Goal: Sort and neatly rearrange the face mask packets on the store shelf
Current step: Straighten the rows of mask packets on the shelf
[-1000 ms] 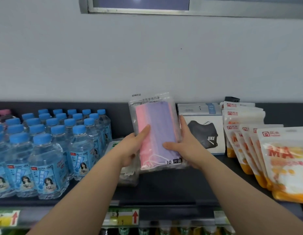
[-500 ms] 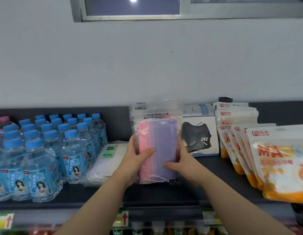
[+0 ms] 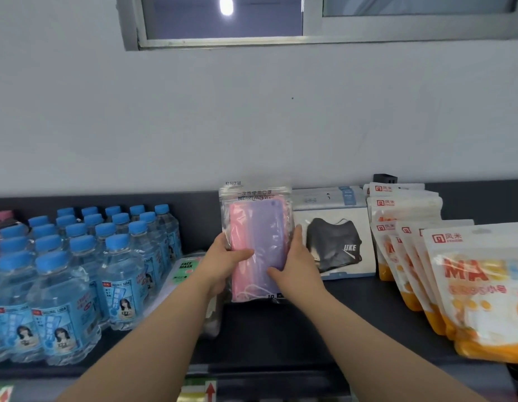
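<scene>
1. One pale wall (image 3: 252, 126) fills our view from 9 through 12 to 3 o'clock.
2. One window (image 3: 223, 18) sits at 12 o'clock.
3. One dark shelf (image 3: 353, 314) runs from 8 to 4 o'clock.
4. More than twenty blue-capped water bottles (image 3: 78, 271) crowd 8 o'clock.
5. At least six orange-and-white pouches (image 3: 469, 285) lean in a row at 4 o'clock.
6. We see one boxed black mask (image 3: 336, 245) just right of centre.
7. One pink-and-purple mask packet (image 3: 260, 227) stands upright at centre; we cannot tell whether it touches the shelf.
8. Our left hand (image 3: 223, 262) grips its left edge and our right hand (image 3: 295, 262) grips its right edge, thumbs on the front.
9. One green-labelled packet (image 3: 185, 268) lies at its 9 o'clock.
</scene>
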